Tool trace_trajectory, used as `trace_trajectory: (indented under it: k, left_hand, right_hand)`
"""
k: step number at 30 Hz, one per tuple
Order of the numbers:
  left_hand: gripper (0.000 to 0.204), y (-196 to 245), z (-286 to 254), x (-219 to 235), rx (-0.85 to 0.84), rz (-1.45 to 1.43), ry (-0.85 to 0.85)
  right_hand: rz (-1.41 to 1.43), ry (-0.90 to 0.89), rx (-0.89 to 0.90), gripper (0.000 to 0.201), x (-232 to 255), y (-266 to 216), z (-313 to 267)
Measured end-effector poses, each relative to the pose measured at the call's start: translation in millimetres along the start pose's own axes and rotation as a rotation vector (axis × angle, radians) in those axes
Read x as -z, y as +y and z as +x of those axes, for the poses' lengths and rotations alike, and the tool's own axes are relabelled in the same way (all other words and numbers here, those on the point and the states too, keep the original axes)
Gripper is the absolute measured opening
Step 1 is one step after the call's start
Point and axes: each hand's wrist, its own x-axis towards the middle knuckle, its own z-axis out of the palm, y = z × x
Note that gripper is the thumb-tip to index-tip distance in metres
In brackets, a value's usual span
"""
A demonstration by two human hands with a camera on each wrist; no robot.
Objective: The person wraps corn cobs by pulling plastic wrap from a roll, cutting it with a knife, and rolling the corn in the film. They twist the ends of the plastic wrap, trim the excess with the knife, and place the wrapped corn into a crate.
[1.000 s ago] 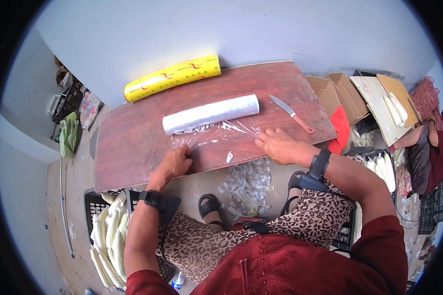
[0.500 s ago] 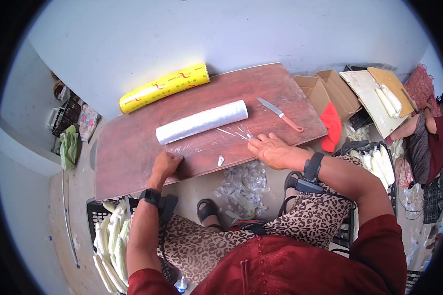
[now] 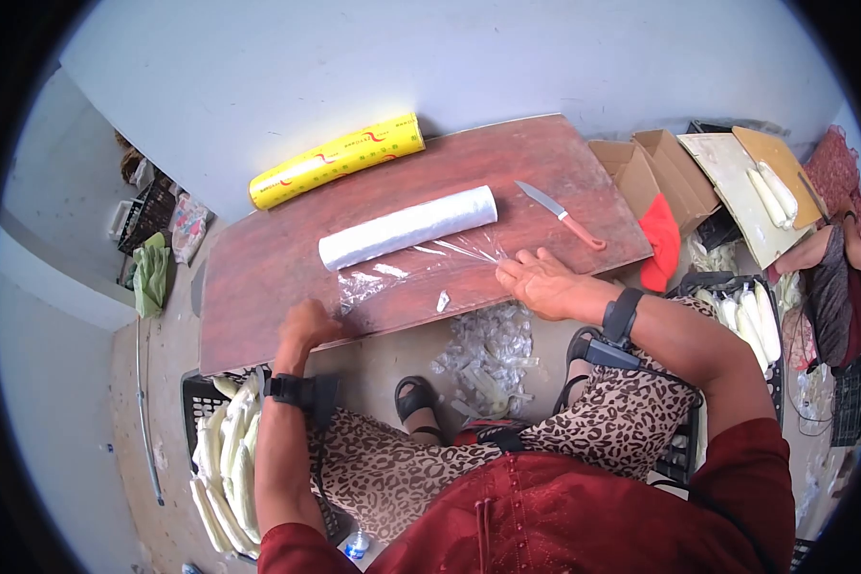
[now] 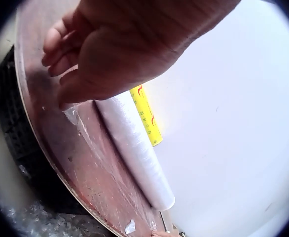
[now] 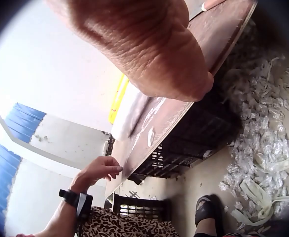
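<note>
glossy clear plastic film (image 3: pixel 421 263), smooth white roll (image 3: pixel 408 227), dark reddish wood-grain board (image 3: pixel 258 268), slightly shiny

The person wears a dark red top with short sleeves and a row of small buttons down the front, over leopard-print trousers. Each wrist carries a black strap with a black camera block: one behind the left hand (image 3: pixel 306 320), one behind the right hand (image 3: pixel 542 282). One foot wears a black open sandal (image 3: pixel 416 398).
</note>
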Motion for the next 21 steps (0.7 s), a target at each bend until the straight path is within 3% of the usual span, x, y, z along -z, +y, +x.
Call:
trace_trajectory:
  k: [1,4,7,12,21]
  left_hand:
    - [0.039,-2,-1,-3,-0.031,-0.031,0.160]
    - [0.025,18,-4,4,-0.174,-0.334,0.337]
    - [0.014,28,11,-12,-0.145,-0.978,0.072]
    - [0.009,23,20,-15,0.060,-0.848,-0.212]
    - [0.014,23,32,-29,-0.007,-0.656,-0.106]
  right_hand:
    - [-0.010,0.019,0.007,0.036,-2,1,0]
    - [0.004,0.002,0.008,0.035,2,-1,1]
    - [0.030,0.023,0.015,0.033,-1,-1,4]
    - [0.022,0.067,-0.013,0.028,-7,-1,2]
    - [-0.060,0.199,0.015,0.028,-24,-3,-4]
